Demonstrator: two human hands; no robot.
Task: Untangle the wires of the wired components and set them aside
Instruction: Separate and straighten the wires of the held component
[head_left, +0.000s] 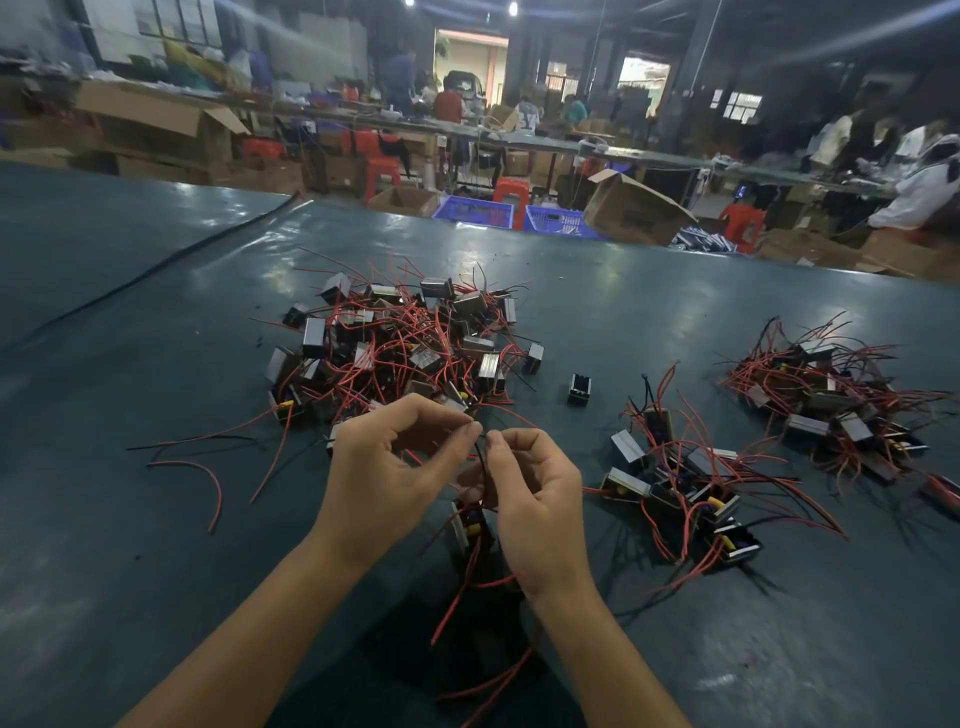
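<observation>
left grip (384, 467) is pinching a black wire (481, 462) | right grip (540, 504) is pinching it too, wired component (470, 527) showing just beneath | tangled pile (400, 338) is lying ahead on counter (156, 374) | near pile (675, 483) and far pile (831, 395) are lying right

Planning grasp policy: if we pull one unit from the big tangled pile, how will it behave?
Probably drags neighbours: red wires loop across many units in the big tangled pile. The wires look floppy, curving slackly over the table. Units seem blocky and flat-sided, so likely to slide, not roll.
</observation>
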